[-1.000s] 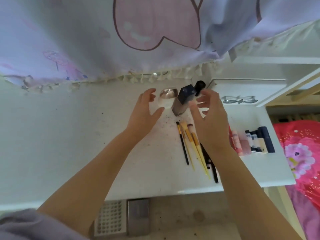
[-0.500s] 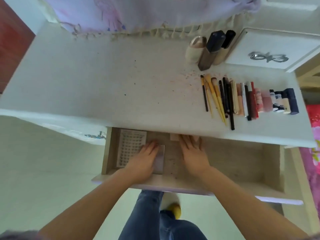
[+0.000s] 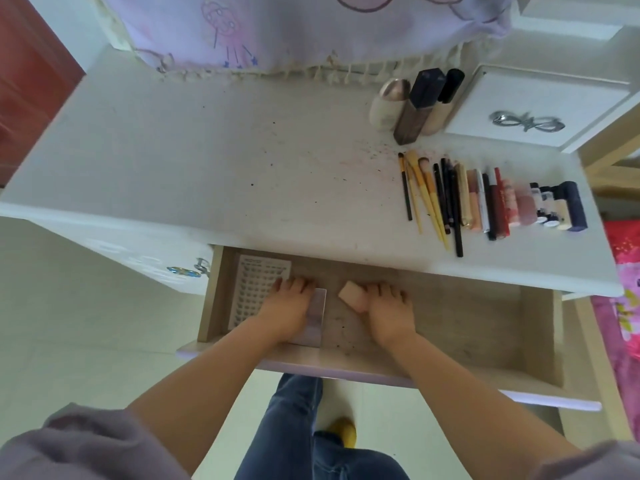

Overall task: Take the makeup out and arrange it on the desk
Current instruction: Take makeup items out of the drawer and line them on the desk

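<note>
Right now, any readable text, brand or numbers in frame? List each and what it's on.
None can be read.
White perforated card in the drawer: a short printed line along its top edge, too small and blurred to read.
Red tube in the row on the desk: faint lettering down its side, blurred.
Cloth behind the desk: drawings only, no words.
Bottles at the back: no label visible.

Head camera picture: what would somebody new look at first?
Probably the two hands in the open drawer: the left hand lies on a grey palette, the right hand touches a peach sponge. Next, the neat row of brushes and tubes on the desk's right side.
</note>
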`<state>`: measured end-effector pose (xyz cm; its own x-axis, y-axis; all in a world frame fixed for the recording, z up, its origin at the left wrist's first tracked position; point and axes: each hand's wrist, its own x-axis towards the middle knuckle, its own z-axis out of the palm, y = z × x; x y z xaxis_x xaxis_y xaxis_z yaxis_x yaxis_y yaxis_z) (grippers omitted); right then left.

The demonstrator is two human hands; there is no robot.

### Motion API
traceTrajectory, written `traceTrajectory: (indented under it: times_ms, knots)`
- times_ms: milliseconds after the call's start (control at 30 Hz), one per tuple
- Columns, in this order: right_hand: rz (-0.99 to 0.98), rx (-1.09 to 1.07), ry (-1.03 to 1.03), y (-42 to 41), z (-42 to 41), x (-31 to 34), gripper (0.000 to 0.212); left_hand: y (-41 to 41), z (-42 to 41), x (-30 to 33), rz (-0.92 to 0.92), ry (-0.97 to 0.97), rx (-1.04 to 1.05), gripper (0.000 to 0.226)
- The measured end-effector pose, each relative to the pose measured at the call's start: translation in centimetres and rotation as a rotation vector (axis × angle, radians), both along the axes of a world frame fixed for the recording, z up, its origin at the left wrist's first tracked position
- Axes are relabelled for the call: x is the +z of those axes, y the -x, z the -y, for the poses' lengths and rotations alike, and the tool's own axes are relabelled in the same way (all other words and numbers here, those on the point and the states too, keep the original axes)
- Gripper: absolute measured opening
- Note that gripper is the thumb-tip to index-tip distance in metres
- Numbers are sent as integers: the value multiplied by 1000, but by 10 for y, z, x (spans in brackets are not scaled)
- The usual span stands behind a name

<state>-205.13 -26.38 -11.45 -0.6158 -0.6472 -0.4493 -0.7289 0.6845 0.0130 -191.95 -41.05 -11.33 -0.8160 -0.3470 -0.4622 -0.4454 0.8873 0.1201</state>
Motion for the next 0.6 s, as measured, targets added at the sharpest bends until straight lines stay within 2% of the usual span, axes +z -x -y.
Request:
traceTrajectory:
  times_ms: [100,167,267,333,433,533,600]
  knots:
    - [134,-65,-4,-2,-7,-2,31,10,2,9,-14,46,-32,43]
    - [255,-89,36,-5,-16,10,29,12,3,22,13,-118,5,32]
    - [364,-18,174,-6,-28,50,31,5,3,57,-2,-394,8,14]
    - [453,13,302,1,-31,87,31,0,14,89,-102,-479,62,9]
    - [575,-72,528,28,-15,148,30,6,51,138,-293,-615,244,9]
    - [535,-195,730,78,27,181,32,37,90,171,-512,-818,498,10]
    - [474,-251,755,108,65,183,33,70,105,173,-591,-886,628,15]
